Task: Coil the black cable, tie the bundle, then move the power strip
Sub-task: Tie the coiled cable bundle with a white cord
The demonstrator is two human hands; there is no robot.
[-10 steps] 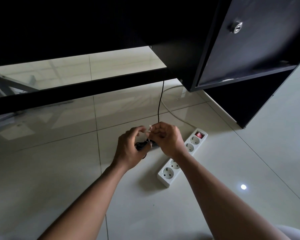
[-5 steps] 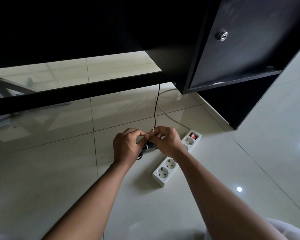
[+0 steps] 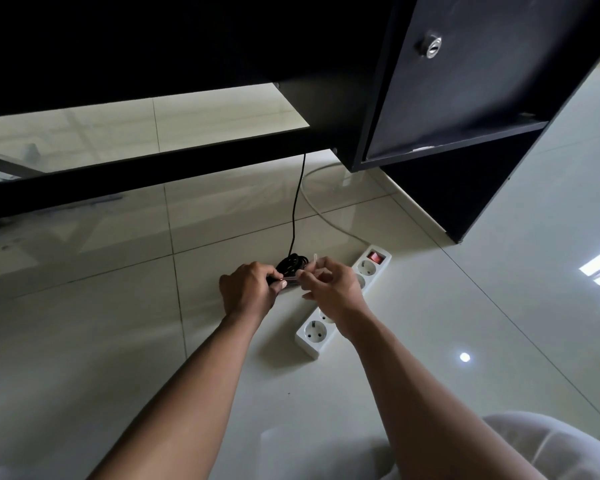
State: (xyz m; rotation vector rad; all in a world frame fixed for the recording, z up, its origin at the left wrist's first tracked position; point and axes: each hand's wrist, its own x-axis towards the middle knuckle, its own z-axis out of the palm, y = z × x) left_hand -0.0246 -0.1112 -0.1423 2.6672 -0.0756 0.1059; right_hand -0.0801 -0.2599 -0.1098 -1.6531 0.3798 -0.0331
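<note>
Fingers (image 3: pixel 270 274) of the left hand (image 3: pixel 248 292) are curled tight around the near end of a small coiled bundle (image 3: pixel 291 264) of thin black cable, holding it low over the glossy pale tiled floor (image 3: pixel 118 341). Over on the right hand (image 3: pixel 329 289), the fingers (image 3: pixel 312 278) pinch a thin pale tie (image 3: pixel 315 260). One end of it pokes up past the knuckles, and a short stretch runs across to the left hand.

Coiling looks essentially done: the slack is gathered into tight loops. Only one straight run of the black cable (image 3: pixel 294 209) rises from the bundle and disappears behind the black crossbar (image 3: pixel 153 174) above.

Tying seems to be the step in hand. Whether the tie is wrapped round the loops, or twisted closed, cannot be told, because the hands cover that spot.

Last comes the long white power strip with its red switch (image 3: pixel 314 336). It lies flat on the floor just beside the bundle, partly hidden under the right wrist, and neither hand has hold of it. Its white cord (image 3: pixel 326 216) curves back toward the black cabinet (image 3: pixel 465 98), so that move is yet to be made.
</note>
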